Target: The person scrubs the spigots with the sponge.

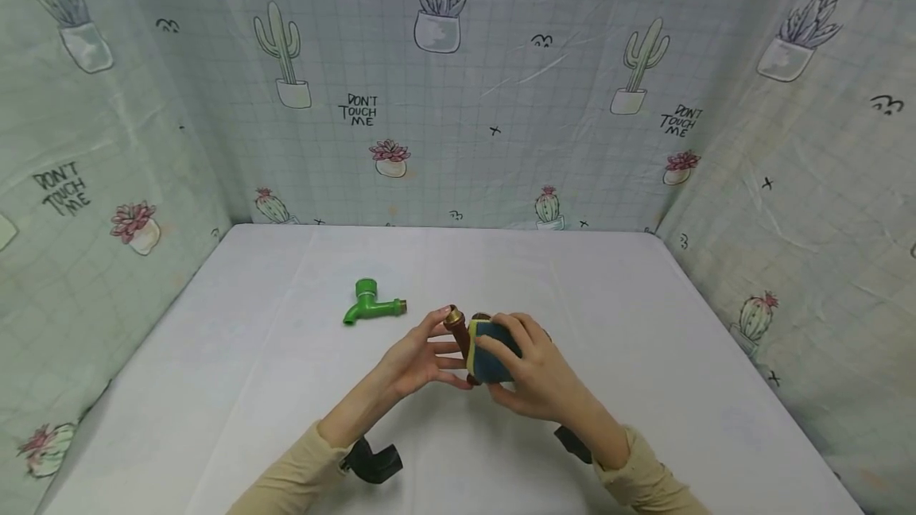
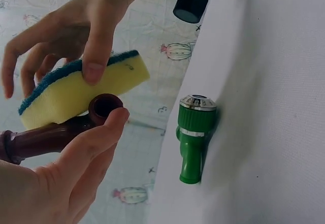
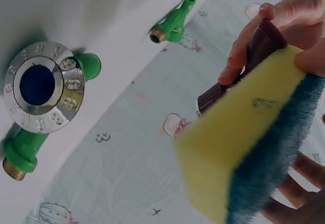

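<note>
A dark brown tap (image 1: 458, 328) is held up over the table by my left hand (image 1: 415, 360), its brass-coloured threaded end toward the back. In the left wrist view a fingertip lies at the round opening of the brown tap (image 2: 56, 137). My right hand (image 1: 544, 376) grips a sponge (image 1: 492, 352) with a blue scouring side and a yellow foam side. The yellow side of the sponge (image 3: 238, 127) lies against the tap, hiding part of it. In the left wrist view the right thumb presses the edge of the sponge (image 2: 81, 94).
A green tap (image 1: 372, 306) lies on the white table (image 1: 250, 388), left of the hands. The right wrist view shows a green tap with a chrome cap (image 3: 45, 89) and a smaller-looking green tap (image 3: 175, 26) beyond. Printed cloth (image 1: 487, 86) walls the table's back and sides.
</note>
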Motion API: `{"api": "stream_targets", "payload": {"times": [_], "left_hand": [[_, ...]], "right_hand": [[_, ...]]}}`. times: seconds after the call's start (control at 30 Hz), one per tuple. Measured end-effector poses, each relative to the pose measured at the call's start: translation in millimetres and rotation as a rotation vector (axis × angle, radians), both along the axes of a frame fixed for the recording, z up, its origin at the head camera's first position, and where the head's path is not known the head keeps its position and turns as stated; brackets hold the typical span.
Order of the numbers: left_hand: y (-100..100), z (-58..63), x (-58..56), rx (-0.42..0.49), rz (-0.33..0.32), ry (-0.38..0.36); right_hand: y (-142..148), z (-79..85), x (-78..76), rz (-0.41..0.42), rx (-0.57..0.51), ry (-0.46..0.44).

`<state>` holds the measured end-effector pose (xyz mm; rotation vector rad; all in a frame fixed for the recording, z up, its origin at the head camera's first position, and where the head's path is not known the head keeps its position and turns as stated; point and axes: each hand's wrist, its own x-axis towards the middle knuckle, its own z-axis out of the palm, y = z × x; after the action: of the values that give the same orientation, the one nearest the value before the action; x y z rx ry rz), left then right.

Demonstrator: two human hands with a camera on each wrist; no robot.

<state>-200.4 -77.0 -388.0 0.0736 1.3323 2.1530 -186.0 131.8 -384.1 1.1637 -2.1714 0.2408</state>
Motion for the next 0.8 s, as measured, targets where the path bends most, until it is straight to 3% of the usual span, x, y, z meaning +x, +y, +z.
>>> {"api": "stream_targets", "payload": {"times": [0.27, 0.47, 0.8], "left_hand": [[-2, -0.3, 0.4, 0.011, -0.052, -0.013], [-2, -0.5, 2.4, 0.024, -0.066, -0.036], [0, 1.2, -1.7, 0.023, -0.095, -0.081]], "right_hand": [[9, 3.5, -7.5, -0.059, 0.028, 0.009], [12, 5.5, -9.6, -0.006, 0.024, -0.040], [2, 4.6, 2.4, 0.091, 0.111, 0.027]]}}
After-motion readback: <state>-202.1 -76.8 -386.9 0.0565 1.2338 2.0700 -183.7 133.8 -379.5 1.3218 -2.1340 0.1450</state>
